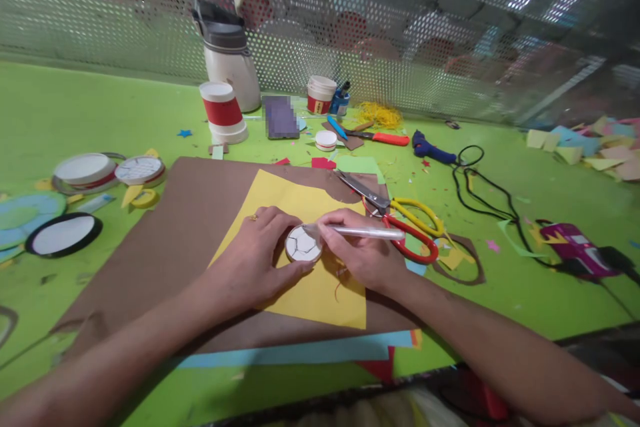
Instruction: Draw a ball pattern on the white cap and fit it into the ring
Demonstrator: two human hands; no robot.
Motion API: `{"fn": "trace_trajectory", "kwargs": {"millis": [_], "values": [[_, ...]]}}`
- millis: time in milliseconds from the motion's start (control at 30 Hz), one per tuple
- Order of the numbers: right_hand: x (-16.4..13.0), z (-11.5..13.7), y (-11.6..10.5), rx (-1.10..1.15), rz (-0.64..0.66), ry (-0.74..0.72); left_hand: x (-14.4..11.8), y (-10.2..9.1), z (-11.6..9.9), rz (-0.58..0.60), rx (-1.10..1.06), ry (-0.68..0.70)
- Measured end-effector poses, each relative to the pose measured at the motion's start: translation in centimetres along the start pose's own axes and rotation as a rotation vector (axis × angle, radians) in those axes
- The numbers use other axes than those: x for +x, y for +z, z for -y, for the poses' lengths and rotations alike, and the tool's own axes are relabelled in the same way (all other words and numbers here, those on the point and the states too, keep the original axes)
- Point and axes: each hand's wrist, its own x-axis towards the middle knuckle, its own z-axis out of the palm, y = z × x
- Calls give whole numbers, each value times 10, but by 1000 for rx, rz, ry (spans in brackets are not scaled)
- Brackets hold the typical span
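Observation:
My left hand curls around a small round white disc, thumb and fingers gripping its edge. Dark lines on the disc form a football-like pattern. In my right hand is a slim silver pen-shaped tool, its tip at the disc's upper edge; whether it is a pen or a craft knife I cannot tell. Under both hands lies a yellow paper sheet, on top of a larger brown sheet. Scissors with yellow and red handles lie half open just beyond my right hand.
Behind stand a white flask, a red-and-white cup and a small tub. A red-handled cutter and a blue glue gun with a black cord lie right. Round lids sit left; paper scraps pile far right.

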Motion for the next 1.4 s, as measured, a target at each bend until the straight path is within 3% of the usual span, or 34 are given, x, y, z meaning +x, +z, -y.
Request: {"fn": "trace_trajectory", "kwargs": {"millis": [1400], "values": [[0,4,-1,-93,23,0,3,-2,-4,22,-3,-42]]}}
